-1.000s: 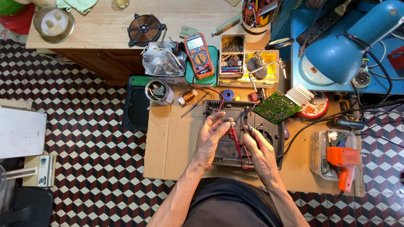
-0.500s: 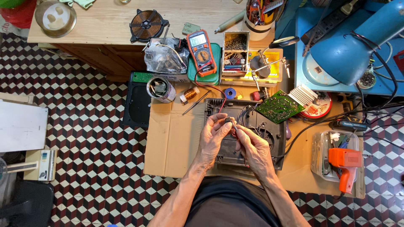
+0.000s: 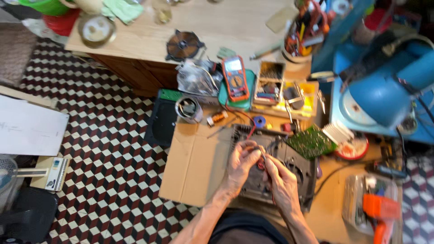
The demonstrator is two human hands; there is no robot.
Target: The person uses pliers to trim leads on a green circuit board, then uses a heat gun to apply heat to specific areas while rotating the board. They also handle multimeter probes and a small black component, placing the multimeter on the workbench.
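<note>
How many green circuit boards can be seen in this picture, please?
1. The green circuit board lies tilted on the upper right edge of the dark appliance housing, right of both hands. Others may be hidden under the clutter or behind the hands.

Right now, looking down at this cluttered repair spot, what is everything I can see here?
casing: one, dark grey, opened, on the cardboard under both hands
cardboard: one sheet, brown, on the floor
circuit board: one, green, at the casing's right corner
multimeter: one, orange, on a green tray
parts box: one, yellowish, right of the multimeter
coil: one, copper disc, on the wooden table
lamp: one, blue, far right
orange tool: one, lower right, in a clear box
floor: red, black and white checks
left hand: over the casing, fingers pinched
right hand: beside it, holding a thin tool
</note>
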